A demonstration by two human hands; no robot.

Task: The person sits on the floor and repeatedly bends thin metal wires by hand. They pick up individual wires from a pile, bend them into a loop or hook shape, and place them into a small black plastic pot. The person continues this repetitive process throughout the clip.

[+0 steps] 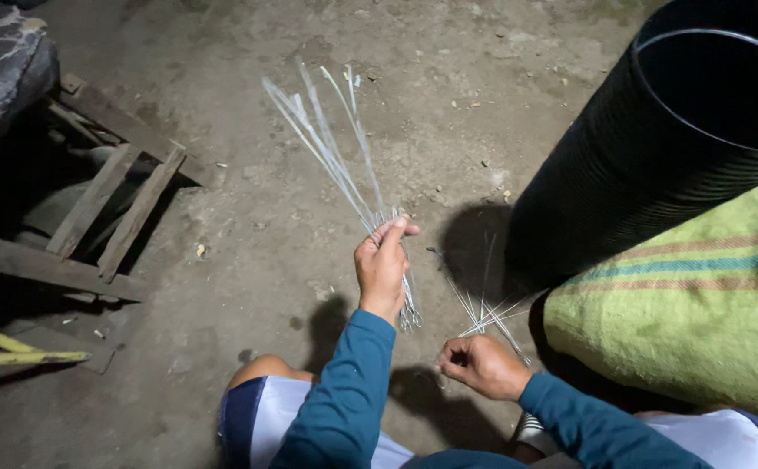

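The person sits low over the bare earthen floor [248, 217]; the left hand [381, 267] is raised, its fingers [393, 231] closed around a bundle of long thin pale strips [331, 152], which fan out upward and away from the fist; a short end of the bundle hangs below the hand. The right hand [481, 365] is lower, near the lap, its fingers pinched together on a smaller bunch of thin strips [487, 308] that spreads toward the large black ribbed drum [648, 174]. Judging by the two bunches, the larger part is already gathered in the left hand; only a few strips remain in the right. A green striped woven sack [691, 321] lies beside the drum; wooden planks [101, 208] lie at the left.
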